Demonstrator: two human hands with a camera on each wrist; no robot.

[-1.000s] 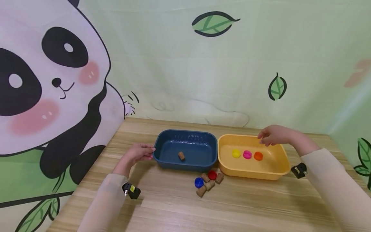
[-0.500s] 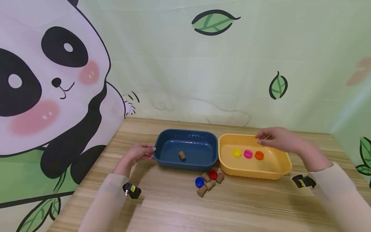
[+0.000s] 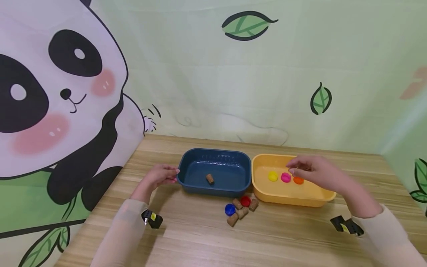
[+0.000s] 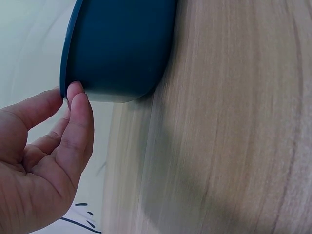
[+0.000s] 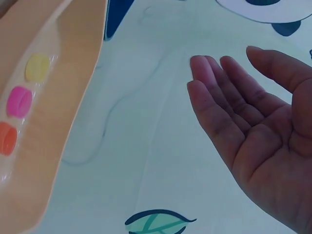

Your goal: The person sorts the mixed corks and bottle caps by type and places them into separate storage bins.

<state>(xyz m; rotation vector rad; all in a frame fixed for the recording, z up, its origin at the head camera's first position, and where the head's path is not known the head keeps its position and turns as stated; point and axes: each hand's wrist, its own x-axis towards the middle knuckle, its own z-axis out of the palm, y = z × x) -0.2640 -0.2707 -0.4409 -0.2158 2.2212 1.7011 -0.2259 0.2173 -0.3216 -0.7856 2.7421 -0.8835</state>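
Note:
My left hand (image 3: 159, 175) pinches the left rim of a dark blue plastic bin (image 3: 213, 193); in the left wrist view the thumb meets the rim and the fingertips (image 4: 77, 92) lie against the outer wall. One brown cork (image 3: 209, 179) lies inside that bin. Over the yellow bin (image 3: 287, 198) hovers my right hand (image 3: 317, 172), its fingers loosely bent, with nothing in the palm in the right wrist view. Inside the yellow bin a yellow cap (image 3: 272, 176), a pink cap (image 3: 285, 177) and an orange cap (image 3: 298, 180) form a row; the hand partly covers the orange one.
In front of the bins, on the wooden table (image 3: 186, 237), several corks (image 3: 242, 212) lie in a cluster with a blue cap (image 3: 229, 210) and a red cap (image 3: 245, 201). The two bins stand side by side. Behind rises a printed cloth backdrop (image 3: 200, 74).
My right hand has come forward and slightly left, lower over the yellow bin, and now overlaps the orange cap. The left hand stays at the blue bin's rim.

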